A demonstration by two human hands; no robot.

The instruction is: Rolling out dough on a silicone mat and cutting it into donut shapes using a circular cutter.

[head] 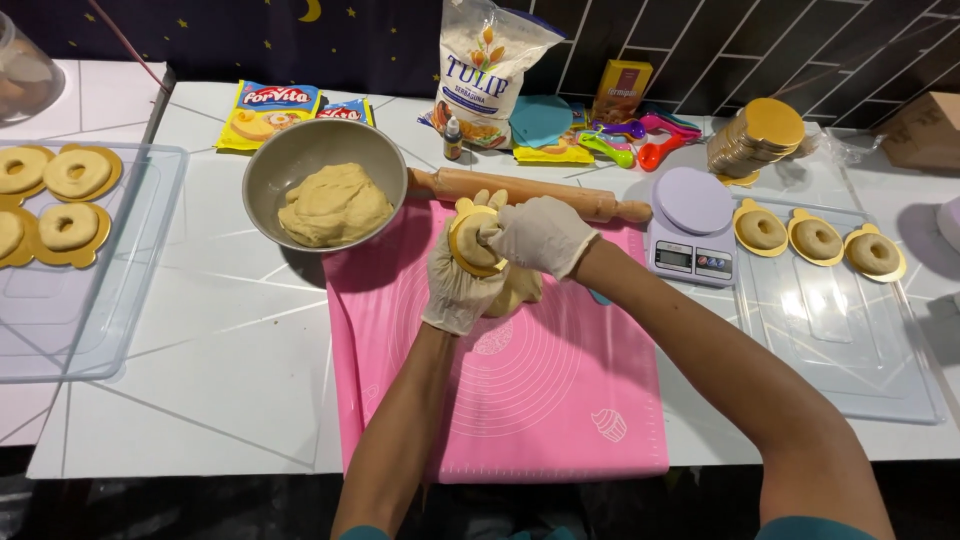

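A white table (pixel 200 330) carries everything. At the middle of its near edge lies one pink baking mat (pixel 560 400). Two clear trays sit at the ends: the left tray (pixel 110 330), by the left edge, holds four dough rings (pixel 68 226) on gold cards, some cut off by the frame; the right tray (pixel 850 340), by the right edge, holds three dough rings (pixel 817 238), each on its own gold card, in a row along its far side. One grey metal bowl (pixel 275 160) stands just beyond the mat's far left corner with one lump of dough (pixel 335 203) in it. One wooden rolling pin (pixel 530 193) lies along the mat's far edge. One lilac kitchen scale (pixel 692 225) stands between mat and right tray. At the far edge are one flour bag (pixel 485 70), two yellow packets (pixel 268 112), one stack of gold cards (pixel 755 135) and a cluster of coloured measuring spoons (pixel 640 140).

Above the mat's far half, both gloved hands meet. The left hand (pixel 455 280) has its grip closed around a gold card (pixel 470 245) bearing dough; the right hand (pixel 540 235) has its fingers curled shut on the dough atop that card. More dough (pixel 520 290) shows just below them.
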